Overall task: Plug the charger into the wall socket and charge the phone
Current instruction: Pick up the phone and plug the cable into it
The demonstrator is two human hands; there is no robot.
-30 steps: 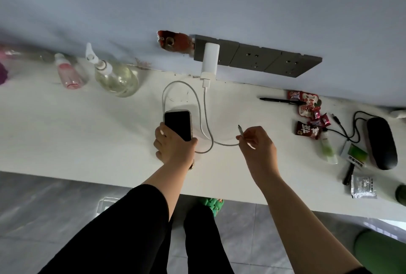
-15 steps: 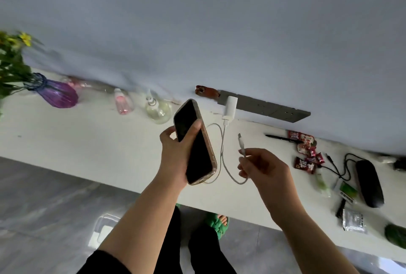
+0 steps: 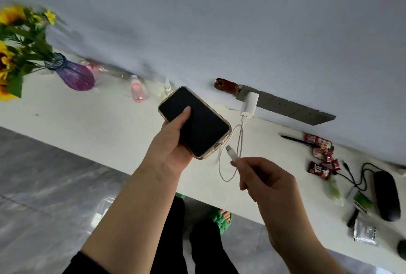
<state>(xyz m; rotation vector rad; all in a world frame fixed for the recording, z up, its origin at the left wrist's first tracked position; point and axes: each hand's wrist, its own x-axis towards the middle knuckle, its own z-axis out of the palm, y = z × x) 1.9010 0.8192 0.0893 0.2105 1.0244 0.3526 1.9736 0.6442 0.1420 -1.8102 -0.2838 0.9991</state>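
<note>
My left hand (image 3: 170, 153) grips a black-screened phone (image 3: 197, 124) in a clear case, held above the white counter (image 3: 87, 120) with its bottom edge turned to the right. My right hand (image 3: 263, 179) pinches the white cable's plug (image 3: 231, 153), whose tip sits a short gap from the phone's bottom edge. The white charger (image 3: 250, 103) sits in the grey wall socket strip (image 3: 292, 109). Its cable (image 3: 228, 164) loops down over the counter to my right hand.
A purple vase (image 3: 75, 75) with sunflowers stands at the left, with a pink bottle (image 3: 138, 91) near it. To the right lie a pen (image 3: 296, 141), snack packets (image 3: 320, 157), a black case (image 3: 385, 194) and a black cord (image 3: 356, 177).
My left hand lifted the phone off the counter and turned its bottom edge toward the right. My right hand brought the cable plug up close to it. The view tilted up and left.
</note>
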